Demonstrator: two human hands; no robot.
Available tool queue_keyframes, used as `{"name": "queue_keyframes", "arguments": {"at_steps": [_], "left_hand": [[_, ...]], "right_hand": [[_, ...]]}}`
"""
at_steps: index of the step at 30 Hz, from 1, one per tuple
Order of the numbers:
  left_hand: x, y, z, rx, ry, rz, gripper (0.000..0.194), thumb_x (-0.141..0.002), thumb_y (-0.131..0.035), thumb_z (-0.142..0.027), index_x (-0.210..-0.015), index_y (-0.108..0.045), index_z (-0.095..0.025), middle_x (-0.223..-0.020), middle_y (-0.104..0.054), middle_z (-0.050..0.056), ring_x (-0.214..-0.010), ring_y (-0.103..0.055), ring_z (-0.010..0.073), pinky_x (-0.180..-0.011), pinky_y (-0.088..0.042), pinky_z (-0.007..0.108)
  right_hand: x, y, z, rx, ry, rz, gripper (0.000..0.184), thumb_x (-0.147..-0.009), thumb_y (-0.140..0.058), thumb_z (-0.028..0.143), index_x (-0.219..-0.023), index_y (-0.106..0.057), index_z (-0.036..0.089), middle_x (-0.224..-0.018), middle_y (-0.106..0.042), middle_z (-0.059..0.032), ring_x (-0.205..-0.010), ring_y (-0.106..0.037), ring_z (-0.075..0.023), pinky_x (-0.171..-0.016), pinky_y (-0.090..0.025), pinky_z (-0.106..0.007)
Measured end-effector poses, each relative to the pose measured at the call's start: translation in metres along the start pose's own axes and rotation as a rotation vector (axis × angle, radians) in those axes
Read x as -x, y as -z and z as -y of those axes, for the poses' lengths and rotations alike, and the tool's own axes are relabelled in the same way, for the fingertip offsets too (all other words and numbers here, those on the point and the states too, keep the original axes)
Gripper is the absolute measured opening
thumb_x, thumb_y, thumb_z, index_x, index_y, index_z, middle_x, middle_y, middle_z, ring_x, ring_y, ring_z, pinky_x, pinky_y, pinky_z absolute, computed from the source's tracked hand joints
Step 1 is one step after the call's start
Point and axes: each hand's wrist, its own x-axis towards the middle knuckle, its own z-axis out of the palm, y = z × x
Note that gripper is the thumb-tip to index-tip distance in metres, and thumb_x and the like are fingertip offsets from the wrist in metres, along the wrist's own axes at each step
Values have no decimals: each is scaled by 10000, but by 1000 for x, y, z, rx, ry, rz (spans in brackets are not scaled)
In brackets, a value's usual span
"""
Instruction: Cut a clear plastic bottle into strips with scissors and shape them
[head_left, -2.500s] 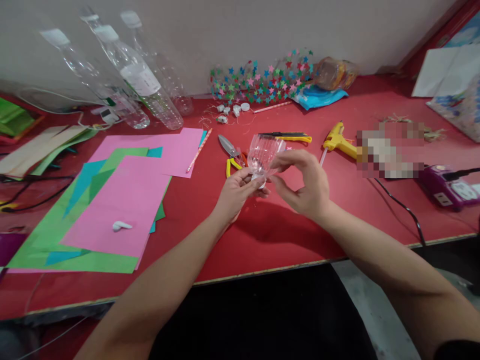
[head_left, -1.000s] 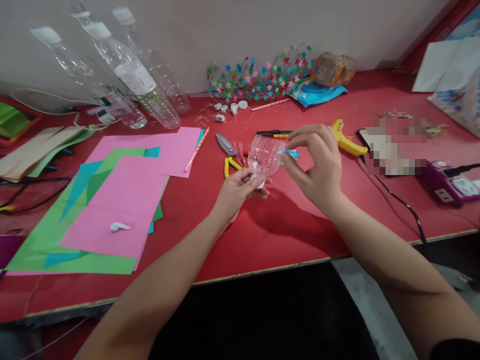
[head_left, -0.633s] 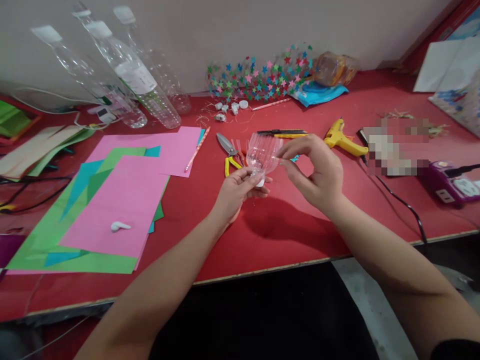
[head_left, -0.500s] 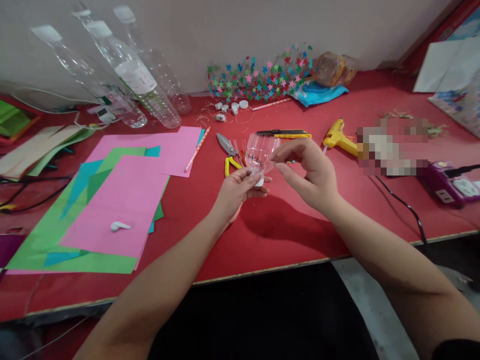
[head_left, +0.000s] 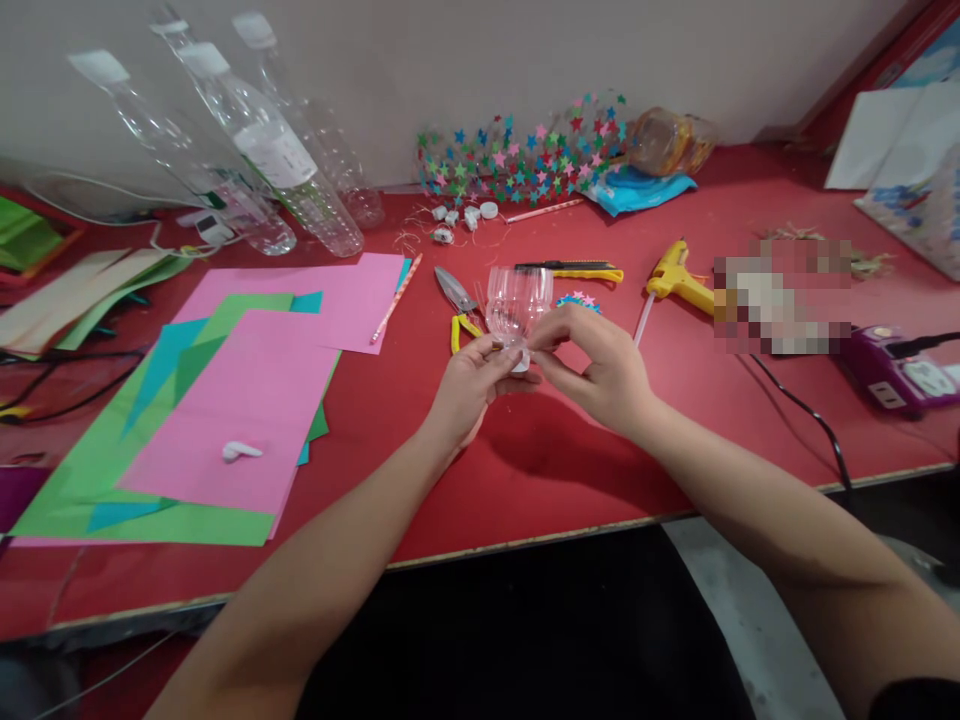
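My left hand [head_left: 471, 390] is closed around the neck of a clear plastic bottle top [head_left: 517, 297]. Its sides are cut into thin strips that point up and away, and its white cap [head_left: 519, 364] shows at the lower end. At the right side of the piece, my right hand [head_left: 596, 365] pinches low on the strips, close to the neck. Just behind lie scissors with yellow handles [head_left: 463, 328], partly hidden, and a yellow box cutter [head_left: 589, 273]. Small coloured paper stars [head_left: 579, 301] lie beyond my right fingers.
To the left, coloured paper sheets [head_left: 232, 400] carry a white earbud [head_left: 241, 452] and a striped pencil [head_left: 396, 300]. Tall plastic bottles [head_left: 274, 150] and a star-covered clear plastic piece [head_left: 525, 150] are by the wall. A yellow glue gun [head_left: 679, 280] and purple power strip [head_left: 892, 370] lie right.
My right hand has moved left and down from the strip ends to near the bottle neck. The small paper stars have come into fuller view. My left hand keeps its hold.
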Motion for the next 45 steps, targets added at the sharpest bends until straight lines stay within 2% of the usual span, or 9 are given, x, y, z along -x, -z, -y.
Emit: {"name": "queue_keyframes", "arguments": {"at_steps": [4, 11, 21, 26, 31, 38, 42, 45], "left_hand": [[1, -1, -1, -1, -1, 6, 395, -661, -810, -411, -886, -619, -148, -791, -709, 29, -716, -699, 167, -689, -599, 314], [2, -2, -1, 54, 30, 35, 325, -695, -781, -359, -858, -606, -139, -787, -704, 34, -699, -703, 174, -701, -607, 336], [3, 2, -4, 35, 31, 34, 326, -720, -762, -377, -864, -602, -132, -797, -717, 59, -755, -718, 200, -736, -601, 352], [0, 1, 0, 15, -22, 40, 385, -687, -792, -398, -927, -617, -153, -826, -718, 43, -768, -708, 188, -731, -598, 339], [-2, 0, -1, 32, -97, 15, 364, -694, -796, -350, -972, -630, -185, -842, -708, 7, -739, -670, 126, -741, -581, 284], [-8, 13, 1, -21, -252, -27, 349, -696, -795, -246, -1022, -673, -210, -950, -730, 13, -859, -684, 132, -818, -539, 246], [-11, 20, -1, 12, -242, 24, 372, -735, -767, -226, -1090, -658, -221, -1015, -731, 30, -929, -696, 154, -866, -537, 267], [-14, 24, -3, -7, -232, 4, 364, -733, -766, -224, -1082, -663, -212, -1063, -720, 39, -988, -687, 166, -811, -536, 233]], "right_hand": [[2, -3, -1, 53, -5, -24, 100, -905, -527, 132, -863, -575, 209, -853, -674, -36, -817, -632, -167, -752, -504, -337], [5, -6, 0, 42, -70, -90, 69, -893, -562, 145, -916, -590, 204, -844, -673, -13, -763, -622, -138, -705, -503, -295], [7, -10, -5, 30, -45, -12, 109, -877, -571, 140, -793, -567, 208, -757, -649, 3, -724, -607, -135, -682, -484, -283], [6, -7, -2, 72, -12, -67, 96, -901, -552, 156, -832, -572, 219, -763, -647, 4, -736, -613, -144, -700, -494, -302], [4, -6, -3, 104, 106, -113, 128, -874, -557, 93, -878, -563, 221, -841, -670, -29, -787, -623, -169, -723, -506, -334], [7, -7, -8, 130, 231, -13, 200, -868, -554, 81, -1009, -579, 221, -922, -682, -65, -840, -632, -193, -729, -528, -350], [9, -7, -12, 89, 197, 21, 210, -845, -539, 48, -976, -554, 211, -902, -668, -71, -844, -626, -200, -736, -535, -350], [9, -8, -15, 92, 128, 20, 184, -855, -516, 54, -932, -539, 219, -857, -643, -59, -793, -609, -190, -703, -527, -332]]}}
